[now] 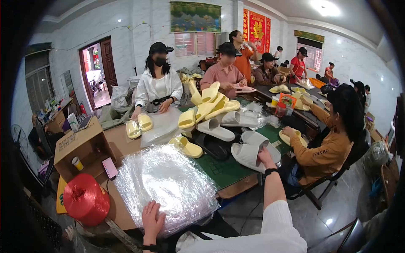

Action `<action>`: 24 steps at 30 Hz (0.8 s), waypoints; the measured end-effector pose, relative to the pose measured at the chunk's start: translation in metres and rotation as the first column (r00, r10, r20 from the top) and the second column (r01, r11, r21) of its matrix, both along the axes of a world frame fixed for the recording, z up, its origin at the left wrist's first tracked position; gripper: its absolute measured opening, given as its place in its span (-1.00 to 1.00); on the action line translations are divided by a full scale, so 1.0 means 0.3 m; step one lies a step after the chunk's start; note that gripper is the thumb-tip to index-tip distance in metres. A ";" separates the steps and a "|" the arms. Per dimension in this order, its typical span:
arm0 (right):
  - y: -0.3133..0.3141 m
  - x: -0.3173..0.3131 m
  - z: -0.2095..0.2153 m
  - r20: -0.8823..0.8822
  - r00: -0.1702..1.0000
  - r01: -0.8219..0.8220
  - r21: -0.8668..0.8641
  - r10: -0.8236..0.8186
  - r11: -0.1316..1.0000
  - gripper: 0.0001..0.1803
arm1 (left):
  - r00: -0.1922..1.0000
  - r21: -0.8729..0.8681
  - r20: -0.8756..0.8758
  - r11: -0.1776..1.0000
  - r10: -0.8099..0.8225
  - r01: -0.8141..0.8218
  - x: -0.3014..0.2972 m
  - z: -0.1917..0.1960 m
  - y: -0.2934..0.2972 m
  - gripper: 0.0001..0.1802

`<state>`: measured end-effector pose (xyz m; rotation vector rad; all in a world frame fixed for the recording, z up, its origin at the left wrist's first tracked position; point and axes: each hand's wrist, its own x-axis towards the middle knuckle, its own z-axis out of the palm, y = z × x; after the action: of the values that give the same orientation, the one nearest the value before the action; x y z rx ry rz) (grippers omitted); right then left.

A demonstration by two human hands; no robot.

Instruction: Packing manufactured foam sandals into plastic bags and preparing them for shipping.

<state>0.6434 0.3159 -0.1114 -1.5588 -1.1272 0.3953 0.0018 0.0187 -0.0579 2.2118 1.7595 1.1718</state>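
My left hand (152, 219) lies flat, fingers apart, on the near edge of a stack of clear plastic bags (164, 181) on the table. My right arm reaches out over the table's right edge. My right hand (265, 155) rests on a pair of white slide slippers (252, 148), grasping them from the near side. More white slippers (215, 127) and a pile of pale yellow slippers (209, 105) lie further back. A single yellow slipper (187, 147) sits between the bags and the pile.
A red spool of twine (85, 199) stands at the near left beside an open cardboard box (78, 149) holding a paper cup. Several people sit around the table; one in an orange top (325, 152) sits close on my right. A green cutting mat (225, 168) covers the table's right part.
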 end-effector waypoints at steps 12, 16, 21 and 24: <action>-0.437 -0.469 0.215 0.394 0.919 0.062 -0.149 0.002 0.987 -0.79 | 0.995 0.008 -0.017 0.995 0.103 -0.103 -0.057 -0.012 -0.088 -0.50; -0.548 -0.472 0.178 0.527 0.845 0.008 -0.184 0.092 0.983 -0.71 | 0.993 0.016 -0.019 0.993 0.114 -0.114 -0.047 0.004 -0.075 -0.50; -0.586 -0.494 0.204 0.523 0.826 -0.069 -0.276 0.210 0.959 -0.65 | 0.993 0.019 -0.018 0.993 0.119 -0.118 -0.050 -0.005 -0.078 -0.49; -0.576 -0.439 0.135 0.488 0.856 -0.151 -0.078 0.170 0.985 -0.67 | 0.995 0.025 -0.014 0.995 0.098 -0.097 -0.047 -0.011 -0.065 -0.49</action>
<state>0.5118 0.1432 -0.0710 -1.6509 -1.6623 0.1222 -0.0124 -0.0010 -0.0612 2.1765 1.8890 1.2049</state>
